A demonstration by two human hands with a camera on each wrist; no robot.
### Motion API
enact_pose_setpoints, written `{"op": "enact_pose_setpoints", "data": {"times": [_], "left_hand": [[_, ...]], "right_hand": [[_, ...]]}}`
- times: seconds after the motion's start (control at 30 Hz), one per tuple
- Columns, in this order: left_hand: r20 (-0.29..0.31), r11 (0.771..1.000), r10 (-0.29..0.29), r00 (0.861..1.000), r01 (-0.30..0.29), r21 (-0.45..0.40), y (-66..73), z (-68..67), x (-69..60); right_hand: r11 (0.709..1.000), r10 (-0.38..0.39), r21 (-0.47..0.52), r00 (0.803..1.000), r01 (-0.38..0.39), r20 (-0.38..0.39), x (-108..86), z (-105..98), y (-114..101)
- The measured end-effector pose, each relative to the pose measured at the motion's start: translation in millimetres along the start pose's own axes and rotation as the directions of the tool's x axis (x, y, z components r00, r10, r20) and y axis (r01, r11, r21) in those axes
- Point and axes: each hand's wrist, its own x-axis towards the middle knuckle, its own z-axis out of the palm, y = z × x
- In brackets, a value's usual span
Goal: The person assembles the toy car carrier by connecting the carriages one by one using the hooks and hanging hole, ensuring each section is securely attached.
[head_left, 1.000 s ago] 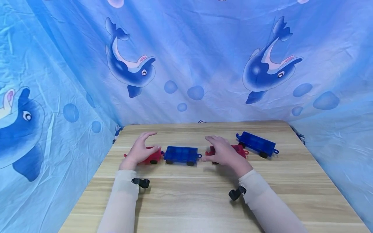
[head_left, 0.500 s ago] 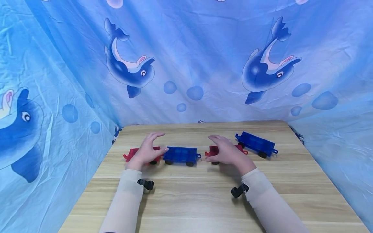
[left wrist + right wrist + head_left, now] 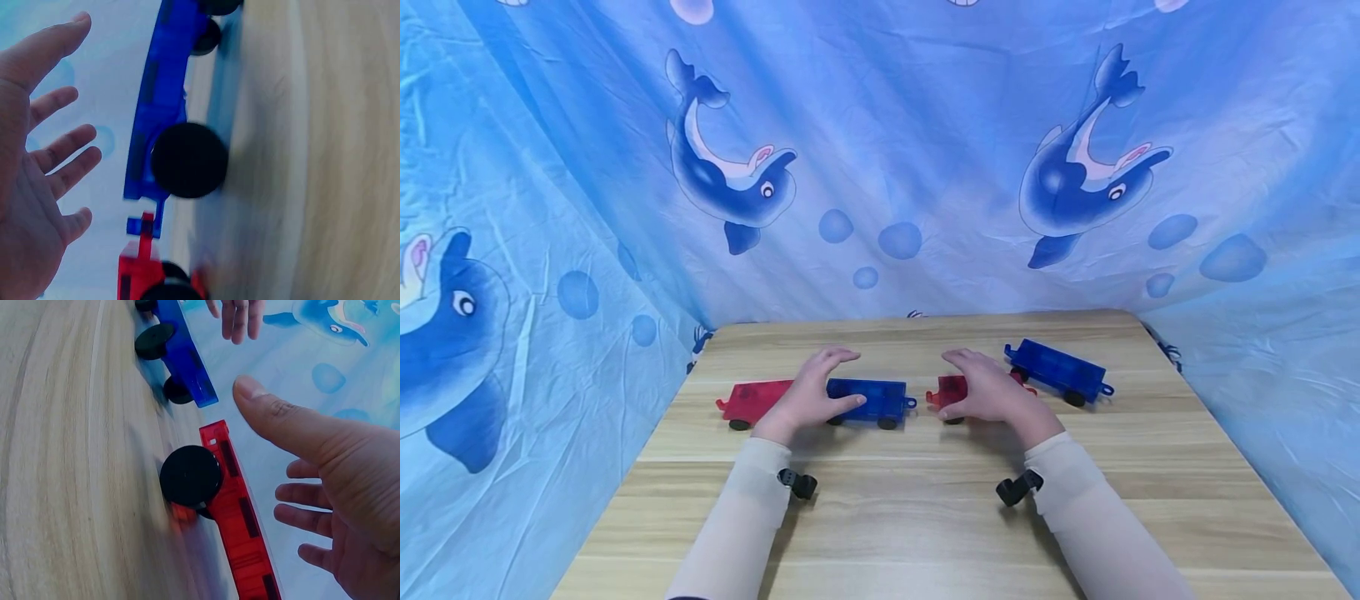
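Note:
My left hand (image 3: 811, 395) hovers over the left end of a blue wagon (image 3: 880, 400), thumb and fingers spread, holding nothing. A red wagon (image 3: 755, 402) stands to its left; in the left wrist view its red coupling (image 3: 145, 237) meets the blue wagon's hook (image 3: 135, 226). My right hand (image 3: 997, 395) is spread above a second red wagon (image 3: 951, 390), partly hiding it. In the right wrist view that red wagon (image 3: 240, 531) stands apart from the blue wagon (image 3: 187, 362), and the right fingers (image 3: 306, 506) are clear of it.
Another blue wagon (image 3: 1060, 367) stands slanted at the back right of the wooden table (image 3: 880, 517), just beyond the right hand. A blue dolphin-print cloth (image 3: 880, 150) hangs behind the table and along both sides.
My left hand has moved right, from over the left red wagon to the blue wagon's left end, uncovering the red one. My right hand has shifted slightly right. The wagons stand nearly as before.

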Motion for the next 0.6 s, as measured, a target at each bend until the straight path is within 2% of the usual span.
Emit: {"op": "enact_pose_setpoints", "data": {"times": [0.17, 0.4, 0.6], "left_hand": [[0.041, 1.000, -0.006, 0.999, 0.004, 0.028, 9.3, 11.0, 2.7], [0.084, 0.992, -0.014, 0.996, 0.003, 0.125, 23.4, 28.3, 7.2], [0.107, 0.981, -0.034, 0.994, 0.013, 0.195, 29.0, 39.0, 8.8]], "right_hand": [[1.000, 0.006, -0.021, 1.000, -0.006, 0.018, 0.8, 4, 8], [1.000, -0.009, 0.004, 0.998, 0.009, 0.055, 0.6, 8, 11], [1.000, -0.005, 0.001, 0.997, 0.005, 0.072, 0.4, 9, 12]]}}
